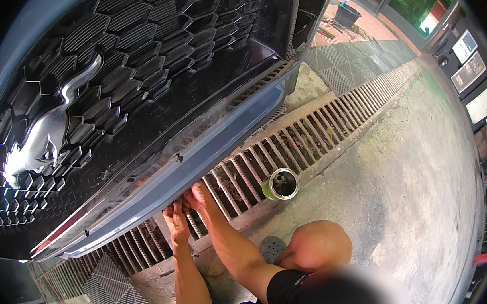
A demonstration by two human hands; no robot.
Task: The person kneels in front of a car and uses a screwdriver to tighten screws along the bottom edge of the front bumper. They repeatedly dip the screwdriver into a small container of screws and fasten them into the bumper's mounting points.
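The long blue-grey painted bumper lip (215,147) looks in place below the black honeycomb grille (145,21). At its underside, the left hand (177,221) and right hand (196,197) work close together, fingers curled; I can't tell what they grip. It seems mid-job, the remainder hidden.

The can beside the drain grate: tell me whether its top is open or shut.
Open: no lid covers the can, and its dark interior shows inside the pale metal rim.
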